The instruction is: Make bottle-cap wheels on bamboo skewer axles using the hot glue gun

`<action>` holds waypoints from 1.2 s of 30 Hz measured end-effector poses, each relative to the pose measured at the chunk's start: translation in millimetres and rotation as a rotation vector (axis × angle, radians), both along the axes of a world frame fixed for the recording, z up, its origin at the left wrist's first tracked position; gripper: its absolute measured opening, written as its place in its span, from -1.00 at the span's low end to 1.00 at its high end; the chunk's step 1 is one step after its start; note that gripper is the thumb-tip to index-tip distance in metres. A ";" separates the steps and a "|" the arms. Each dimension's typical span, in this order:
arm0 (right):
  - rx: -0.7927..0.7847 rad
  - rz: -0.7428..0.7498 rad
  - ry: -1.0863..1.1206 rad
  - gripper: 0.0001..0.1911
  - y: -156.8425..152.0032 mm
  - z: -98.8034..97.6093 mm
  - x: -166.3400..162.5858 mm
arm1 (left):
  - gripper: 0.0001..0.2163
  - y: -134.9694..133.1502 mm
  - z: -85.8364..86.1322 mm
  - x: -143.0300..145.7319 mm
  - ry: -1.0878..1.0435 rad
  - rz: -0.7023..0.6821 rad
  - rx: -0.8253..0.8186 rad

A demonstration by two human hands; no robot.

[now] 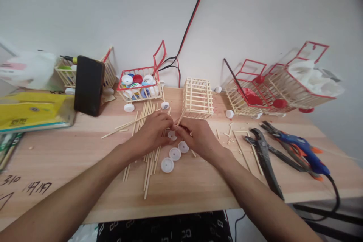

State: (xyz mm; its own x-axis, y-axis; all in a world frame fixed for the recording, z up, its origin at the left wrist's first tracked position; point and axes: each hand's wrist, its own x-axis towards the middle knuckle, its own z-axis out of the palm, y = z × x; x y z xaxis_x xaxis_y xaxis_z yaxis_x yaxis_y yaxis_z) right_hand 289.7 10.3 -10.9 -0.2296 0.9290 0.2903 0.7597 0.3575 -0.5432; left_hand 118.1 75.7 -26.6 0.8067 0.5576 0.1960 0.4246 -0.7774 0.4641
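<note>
My left hand [151,130] and my right hand [198,136] meet at their fingertips above the middle of the table. A thin wooden stick [179,119] pokes up from the closed fingers of my right hand. The left fingers are pinched against the right ones, and what lies between them is hidden. Just below the fingertips is a white bottle cap [171,135], partly covered. Three more white caps [175,154] lie in a slanting row nearer to me. Under and beside my left hand spreads a loose pile of wooden sticks [149,174].
Behind my hands stands a stick-built cage [197,98]. A small stick cart with bottle caps [140,85] is at back left, near an upright black phone [89,85]. More carts [246,96] stand right. Pliers [263,159] and a blue glue gun [303,147] lie at right.
</note>
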 end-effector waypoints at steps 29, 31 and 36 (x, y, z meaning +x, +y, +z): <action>0.076 -0.044 0.042 -0.73 1.1 5.0 0.2 | -0.80 0.4 1.9 -0.6 -0.022 -0.017 -0.040; 0.093 -0.045 0.042 -0.72 1.4 5.3 1.3 | -0.76 1.7 1.9 -2.3 -0.020 -0.026 -0.047; 0.085 -0.037 0.015 -0.73 0.7 2.8 1.4 | -0.74 7.0 11.0 -9.7 -0.085 -0.061 -0.048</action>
State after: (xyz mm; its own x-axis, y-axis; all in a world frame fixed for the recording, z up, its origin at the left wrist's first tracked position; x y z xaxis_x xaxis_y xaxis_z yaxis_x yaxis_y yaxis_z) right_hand 291.1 11.0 -8.1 -0.1907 0.9085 0.3719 0.7654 0.3748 -0.5231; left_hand 108.4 82.7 -15.6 0.8208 0.5186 0.2396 0.3346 -0.7764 0.5341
